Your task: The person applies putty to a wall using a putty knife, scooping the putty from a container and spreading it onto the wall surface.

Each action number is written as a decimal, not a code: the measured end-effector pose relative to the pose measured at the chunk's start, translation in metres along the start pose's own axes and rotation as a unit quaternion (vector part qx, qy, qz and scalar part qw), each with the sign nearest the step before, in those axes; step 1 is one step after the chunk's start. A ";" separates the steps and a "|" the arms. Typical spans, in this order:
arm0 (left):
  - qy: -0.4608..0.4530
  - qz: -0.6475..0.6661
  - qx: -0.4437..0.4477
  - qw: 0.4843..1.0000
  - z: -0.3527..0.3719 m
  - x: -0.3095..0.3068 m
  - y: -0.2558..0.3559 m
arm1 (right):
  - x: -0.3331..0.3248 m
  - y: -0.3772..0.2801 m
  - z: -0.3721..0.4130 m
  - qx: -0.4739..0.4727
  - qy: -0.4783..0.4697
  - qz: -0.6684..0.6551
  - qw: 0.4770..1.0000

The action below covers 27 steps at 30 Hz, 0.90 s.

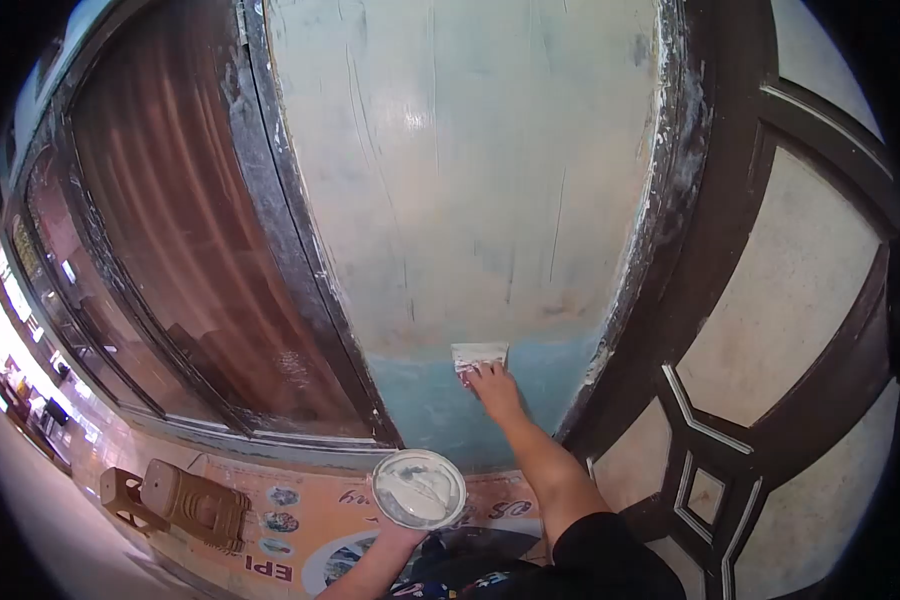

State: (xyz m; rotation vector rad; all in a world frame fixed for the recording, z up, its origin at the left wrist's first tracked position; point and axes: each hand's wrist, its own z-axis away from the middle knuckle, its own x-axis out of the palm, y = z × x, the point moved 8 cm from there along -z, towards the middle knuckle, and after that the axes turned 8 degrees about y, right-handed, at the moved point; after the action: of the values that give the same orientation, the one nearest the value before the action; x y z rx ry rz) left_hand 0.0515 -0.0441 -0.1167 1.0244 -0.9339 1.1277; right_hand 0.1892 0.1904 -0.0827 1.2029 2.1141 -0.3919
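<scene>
My right hand [488,384] is closed around a putty knife [480,353], whose wide whitish blade lies against the wall [470,230]. Above the blade the wall has a pale, smeared coat with thin vertical streaks; below it the surface is bluish green. Low in front of my body, my left hand [398,533] holds up a round tub [419,488] from beneath and the side. Whitish paste [422,492] lies inside the tub, smeared along its inner wall. The fingers under the tub are mostly hidden.
Left of the wall is a dark-framed window [190,230] with a brown curtain behind glass. A dark panelled door [760,300] stands at the right. A printed banner [270,530] covers the floor, with brown plastic stools [185,502] at the left.
</scene>
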 end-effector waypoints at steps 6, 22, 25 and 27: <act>0.000 -0.022 0.014 1.000 -0.004 -0.002 0.000 | -0.039 0.003 -0.003 -0.017 0.042 -0.030 0.999; -0.043 -0.068 0.030 0.996 -0.025 0.064 0.026 | -0.386 0.001 -0.319 -0.156 0.370 -0.013 0.916; -0.056 -0.049 0.049 0.996 -0.038 0.061 0.044 | -0.454 -0.008 -0.389 -0.179 0.440 0.055 0.878; -0.070 -0.051 0.068 0.994 -0.047 0.052 0.055 | -0.486 -0.012 -0.434 -0.167 0.446 0.107 0.873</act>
State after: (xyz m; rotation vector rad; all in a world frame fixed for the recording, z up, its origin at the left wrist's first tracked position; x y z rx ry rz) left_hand 0.0102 0.0208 -0.0712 1.2629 -0.9137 1.0548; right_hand 0.1780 0.1084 0.5639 1.5479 2.5738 0.7599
